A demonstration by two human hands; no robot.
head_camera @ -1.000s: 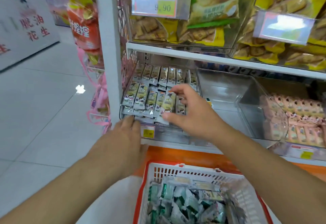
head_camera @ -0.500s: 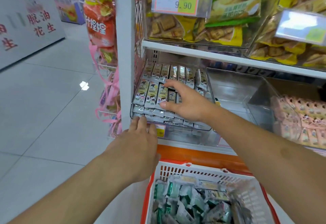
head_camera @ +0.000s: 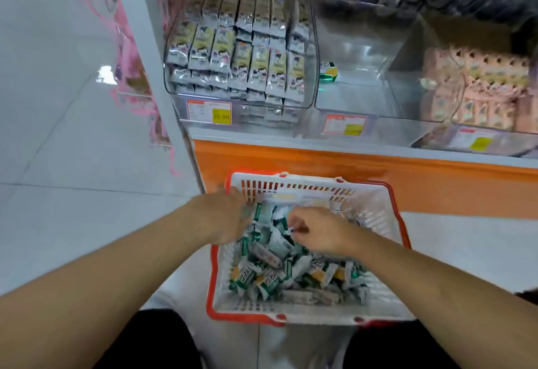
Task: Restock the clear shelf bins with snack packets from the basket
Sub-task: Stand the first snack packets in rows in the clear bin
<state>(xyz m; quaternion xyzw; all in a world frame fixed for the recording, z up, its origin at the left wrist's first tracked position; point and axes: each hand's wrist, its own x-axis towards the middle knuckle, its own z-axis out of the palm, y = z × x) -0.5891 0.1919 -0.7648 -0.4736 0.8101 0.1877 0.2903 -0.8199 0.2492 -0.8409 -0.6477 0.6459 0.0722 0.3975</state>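
A white basket with a red rim (head_camera: 375, 214) stands on the floor below the shelf, heaped with green-and-white snack packets (head_camera: 270, 275). My left hand (head_camera: 227, 217) reaches into the basket's far left corner; it is blurred and its fingers are buried among the packets. My right hand (head_camera: 317, 232) is over the middle of the heap, with curled fingers pinching a white-and-green packet. On the shelf above, the left clear bin (head_camera: 313, 83) is packed with silver-and-yellow packets (head_camera: 238, 57). The middle clear bin (head_camera: 358, 98) holds one yellow-and-green packet (head_camera: 329, 72).
A right-hand bin holds pink packets (head_camera: 480, 89). Price tags (head_camera: 209, 111) front each bin. An orange shelf base (head_camera: 378, 176) runs just behind the basket. A white upright post (head_camera: 145, 48) and hanging pink netting (head_camera: 128, 57) stand at the left, beside tiled floor.
Both hands have dropped from the left bin down into the basket, and the view has tilted down with them. The right hand now pinches a packet.
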